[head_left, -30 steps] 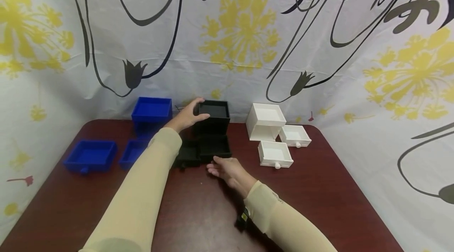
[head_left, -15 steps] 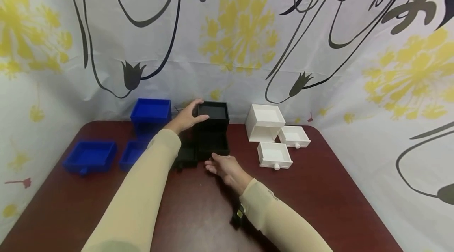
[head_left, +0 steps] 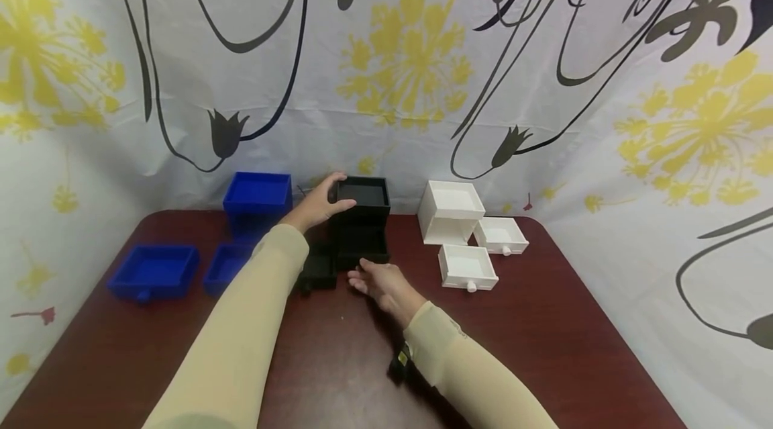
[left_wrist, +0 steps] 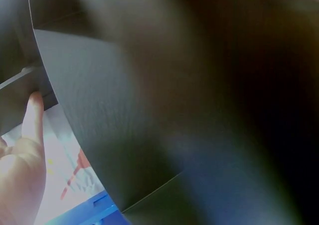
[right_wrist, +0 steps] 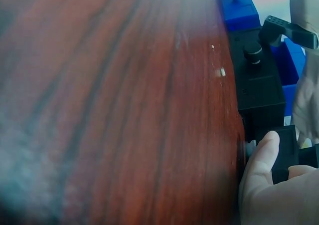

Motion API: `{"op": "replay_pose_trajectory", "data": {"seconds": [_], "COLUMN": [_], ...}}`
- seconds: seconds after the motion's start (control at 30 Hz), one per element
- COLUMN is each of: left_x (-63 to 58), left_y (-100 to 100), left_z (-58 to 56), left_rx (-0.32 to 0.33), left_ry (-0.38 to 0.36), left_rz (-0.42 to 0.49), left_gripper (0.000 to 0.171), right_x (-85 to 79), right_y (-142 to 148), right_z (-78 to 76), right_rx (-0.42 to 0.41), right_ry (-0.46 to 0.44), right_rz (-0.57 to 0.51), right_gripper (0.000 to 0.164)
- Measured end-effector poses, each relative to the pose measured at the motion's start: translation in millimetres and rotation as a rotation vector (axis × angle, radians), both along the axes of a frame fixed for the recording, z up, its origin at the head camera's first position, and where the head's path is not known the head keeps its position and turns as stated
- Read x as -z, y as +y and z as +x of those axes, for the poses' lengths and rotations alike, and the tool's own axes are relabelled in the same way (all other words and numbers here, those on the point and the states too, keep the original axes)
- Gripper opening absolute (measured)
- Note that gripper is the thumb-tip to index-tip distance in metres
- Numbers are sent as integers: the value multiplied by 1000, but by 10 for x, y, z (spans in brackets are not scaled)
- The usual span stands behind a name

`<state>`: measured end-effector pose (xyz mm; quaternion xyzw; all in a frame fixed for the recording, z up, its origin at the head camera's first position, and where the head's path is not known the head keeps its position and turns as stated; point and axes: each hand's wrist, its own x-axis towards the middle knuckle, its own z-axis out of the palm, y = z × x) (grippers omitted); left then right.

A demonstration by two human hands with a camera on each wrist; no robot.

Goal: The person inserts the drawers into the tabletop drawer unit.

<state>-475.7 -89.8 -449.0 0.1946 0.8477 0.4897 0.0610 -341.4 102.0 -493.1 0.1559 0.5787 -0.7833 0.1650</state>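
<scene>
At the back of the table stands a black drawer cabinet [head_left: 373,193], a shallow tray on its top. My left hand [head_left: 317,206] holds it by the upper left, thumb in front and fingers toward the rear. A black drawer [head_left: 362,246] lines up with the cabinet's lower opening, partly inside. My right hand [head_left: 385,283] grips this drawer's front; in the right wrist view the thumb lies against the drawer front [right_wrist: 285,142], with the knob hidden. Left of it on the table sits a second black drawer [head_left: 319,269], its round knob [right_wrist: 253,53] showing in the right wrist view.
A blue cabinet [head_left: 260,188] stands at the left with two blue drawers, one [head_left: 153,269] farther left and one [head_left: 226,266] beside my left forearm. At the right are a white cabinet [head_left: 453,199] and two white drawers [head_left: 468,264]. A patterned cloth [head_left: 386,46] hangs behind.
The black drawer in my right hand has slid slightly back toward the cabinet, mostly in the first half second. My left hand keeps its hold on the cabinet. The head view has tilted slightly.
</scene>
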Motion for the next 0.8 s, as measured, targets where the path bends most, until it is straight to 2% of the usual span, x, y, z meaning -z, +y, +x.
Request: {"op": "replay_pose_trajectory", "data": {"seconds": [0.27, 0.53, 0.8], "left_x": [48, 39, -6], "left_y": [7, 10, -1], "left_z": [12, 24, 42], "left_rx": [7, 0, -3], "left_ry": [-9, -2, 1], "left_rz": [16, 14, 23], "left_gripper": [80, 79, 79], "right_x": [40, 50, 58], "right_y": [-19, -38, -52], "right_z": [-6, -20, -58], "right_rx": [34, 54, 36], "right_ry": [-23, -8, 0], "right_rz": [4, 7, 20], "right_gripper": [26, 33, 29]}}
